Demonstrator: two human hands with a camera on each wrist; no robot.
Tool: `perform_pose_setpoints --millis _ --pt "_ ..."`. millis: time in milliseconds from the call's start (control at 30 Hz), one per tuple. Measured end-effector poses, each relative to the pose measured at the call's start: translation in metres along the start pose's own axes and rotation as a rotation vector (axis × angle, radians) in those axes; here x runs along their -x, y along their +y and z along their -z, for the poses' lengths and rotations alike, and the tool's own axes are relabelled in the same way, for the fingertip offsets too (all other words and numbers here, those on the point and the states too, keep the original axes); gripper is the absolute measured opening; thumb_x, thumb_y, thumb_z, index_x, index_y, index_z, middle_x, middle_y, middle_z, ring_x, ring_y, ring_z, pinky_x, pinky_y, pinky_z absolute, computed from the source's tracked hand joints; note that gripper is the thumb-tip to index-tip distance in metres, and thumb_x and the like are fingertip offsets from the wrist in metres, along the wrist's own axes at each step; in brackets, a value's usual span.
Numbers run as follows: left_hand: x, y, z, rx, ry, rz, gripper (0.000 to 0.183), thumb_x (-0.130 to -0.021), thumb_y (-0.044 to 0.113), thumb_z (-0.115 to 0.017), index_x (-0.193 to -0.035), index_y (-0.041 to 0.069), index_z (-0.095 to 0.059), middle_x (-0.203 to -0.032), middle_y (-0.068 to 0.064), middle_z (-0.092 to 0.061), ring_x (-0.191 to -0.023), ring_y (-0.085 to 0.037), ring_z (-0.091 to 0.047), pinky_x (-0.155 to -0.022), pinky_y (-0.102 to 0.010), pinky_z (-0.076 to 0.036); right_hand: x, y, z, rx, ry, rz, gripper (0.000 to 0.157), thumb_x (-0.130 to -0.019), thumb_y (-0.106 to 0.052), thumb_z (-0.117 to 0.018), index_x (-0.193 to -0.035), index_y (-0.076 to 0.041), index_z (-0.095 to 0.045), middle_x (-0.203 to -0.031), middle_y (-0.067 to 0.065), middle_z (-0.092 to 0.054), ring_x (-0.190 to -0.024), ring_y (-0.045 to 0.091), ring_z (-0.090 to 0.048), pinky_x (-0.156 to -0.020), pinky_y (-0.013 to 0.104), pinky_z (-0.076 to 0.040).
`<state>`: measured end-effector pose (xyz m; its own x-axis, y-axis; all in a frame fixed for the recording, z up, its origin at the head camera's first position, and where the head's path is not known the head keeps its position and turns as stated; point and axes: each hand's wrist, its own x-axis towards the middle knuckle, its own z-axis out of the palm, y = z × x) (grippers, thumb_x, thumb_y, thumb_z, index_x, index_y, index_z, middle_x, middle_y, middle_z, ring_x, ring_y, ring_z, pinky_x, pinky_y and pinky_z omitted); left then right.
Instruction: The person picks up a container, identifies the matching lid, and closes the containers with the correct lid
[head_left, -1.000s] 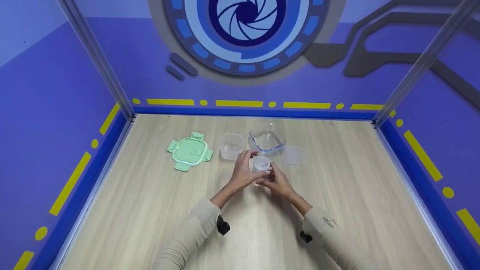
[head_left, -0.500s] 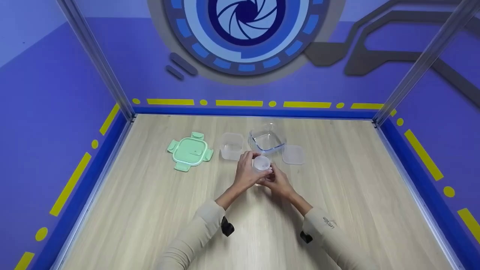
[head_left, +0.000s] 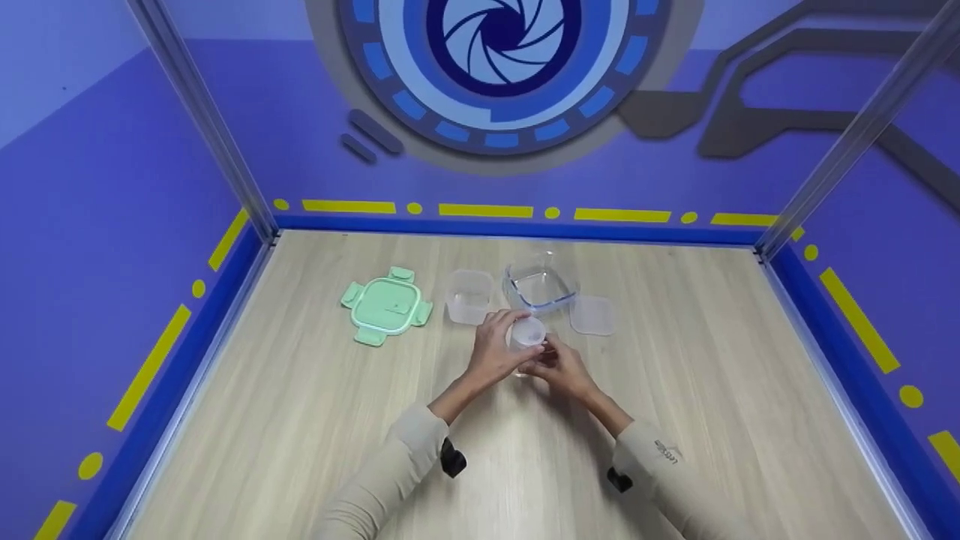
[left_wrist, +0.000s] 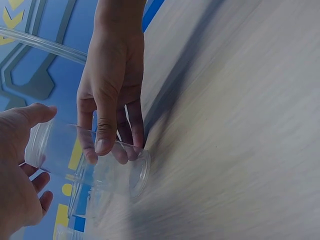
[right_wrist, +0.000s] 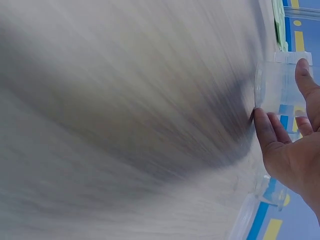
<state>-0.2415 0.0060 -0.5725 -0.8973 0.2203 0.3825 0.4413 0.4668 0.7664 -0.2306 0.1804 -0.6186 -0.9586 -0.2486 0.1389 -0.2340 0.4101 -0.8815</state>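
Both hands hold a clear round plastic container (head_left: 529,334) near the middle of the table. My left hand (head_left: 493,351) grips it near its top, thumb and fingers on opposite sides. Lower down, my right hand (head_left: 561,369) holds the body between thumb and fingers. In the left wrist view the container (left_wrist: 107,165) stands with its wider, rimmed foot toward the table, and the right hand (left_wrist: 112,85) reaches round it from the far side. The right wrist view catches the container (right_wrist: 272,85) at its right edge, fingertips close to its foot.
Behind the hands stand a translucent square container (head_left: 471,309) and a clear glass box (head_left: 551,306). A translucent square lid (head_left: 592,315) lies to their right. A green lid (head_left: 386,306) with flaps spread lies at the left. Blue walls enclose the wooden table (head_left: 712,375).
The hands stay on the round container almost as before, with small shifts of the left hand and forearm. The whole head view has shifted slightly. The other containers and lids remain in place.
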Motion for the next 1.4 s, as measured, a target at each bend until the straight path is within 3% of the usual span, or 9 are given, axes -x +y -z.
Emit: perform_pose_setpoints --millis 133,300,467,600,833,1067,1400 --pt "0.000 -0.001 0.002 0.023 -0.031 -0.012 0.054 -0.077 0.018 -0.085 -0.127 0.008 -0.068 -0.122 -0.011 -0.071 -0.109 -0.028 -0.060 -0.098 -0.046 -0.044 0.000 0.001 0.000 -0.007 -0.007 -0.002 0.041 -0.086 -0.011 -0.082 -0.118 0.002 -0.061 -0.109 0.025 -0.072 -0.103 0.040 -0.072 -0.092 0.047 -0.059" --pt "-0.001 -0.001 0.007 0.050 -0.123 -0.012 0.057 -0.079 0.014 -0.079 -0.134 0.008 -0.064 -0.133 -0.011 -0.067 -0.116 -0.029 -0.057 -0.101 -0.043 -0.041 -0.001 0.003 0.000 -0.004 -0.019 -0.008 0.043 -0.085 -0.013 -0.083 -0.119 0.002 -0.061 -0.107 0.025 -0.071 -0.103 0.040 -0.072 -0.093 0.048 -0.059" --pt "0.000 -0.001 0.014 0.112 -0.185 0.021 0.074 -0.082 0.019 -0.077 -0.149 0.007 -0.048 -0.149 -0.011 -0.055 -0.131 -0.032 -0.050 -0.111 -0.050 -0.035 -0.001 0.002 0.000 0.012 -0.035 -0.018 0.046 -0.087 -0.016 -0.082 -0.123 0.001 -0.059 -0.110 0.023 -0.071 -0.105 0.039 -0.072 -0.094 0.049 -0.058" --pt "0.001 0.000 0.016 0.176 -0.126 0.060 0.083 -0.084 0.024 -0.081 -0.153 0.007 -0.039 -0.150 -0.015 -0.049 -0.135 -0.035 -0.047 -0.113 -0.053 -0.035 -0.002 0.001 -0.001 0.016 -0.041 -0.034 0.043 -0.088 -0.018 -0.081 -0.120 -0.002 -0.058 -0.112 0.021 -0.071 -0.106 0.036 -0.071 -0.094 0.050 -0.058" --pt "0.004 0.003 0.016 0.145 -0.010 0.111 0.069 -0.079 0.024 -0.088 -0.136 0.007 -0.052 -0.133 -0.017 -0.058 -0.121 -0.029 -0.054 -0.102 -0.041 -0.043 -0.006 -0.003 -0.002 0.022 -0.019 -0.075 0.051 -0.087 -0.019 -0.082 -0.129 -0.005 -0.058 -0.115 0.019 -0.071 -0.107 0.033 -0.071 -0.096 0.051 -0.057" --pt "0.007 0.002 0.014 0.112 0.005 0.139 0.061 -0.078 0.023 -0.088 -0.126 0.001 -0.057 -0.123 -0.013 -0.061 -0.114 -0.029 -0.057 -0.097 -0.036 -0.045 -0.007 -0.005 -0.005 0.003 -0.003 -0.066 0.050 -0.085 -0.017 -0.083 -0.125 -0.003 -0.058 -0.115 0.022 -0.071 -0.109 0.037 -0.071 -0.096 0.052 -0.057" --pt "0.009 0.003 0.002 0.121 0.014 0.156 0.062 -0.073 0.026 -0.090 -0.123 0.005 -0.060 -0.120 -0.012 -0.062 -0.114 -0.034 -0.057 -0.096 -0.035 -0.044 0.001 -0.002 -0.004 0.011 0.007 -0.095 0.057 -0.085 -0.015 -0.083 -0.133 -0.003 -0.056 -0.119 0.022 -0.071 -0.110 0.036 -0.071 -0.097 0.052 -0.057"
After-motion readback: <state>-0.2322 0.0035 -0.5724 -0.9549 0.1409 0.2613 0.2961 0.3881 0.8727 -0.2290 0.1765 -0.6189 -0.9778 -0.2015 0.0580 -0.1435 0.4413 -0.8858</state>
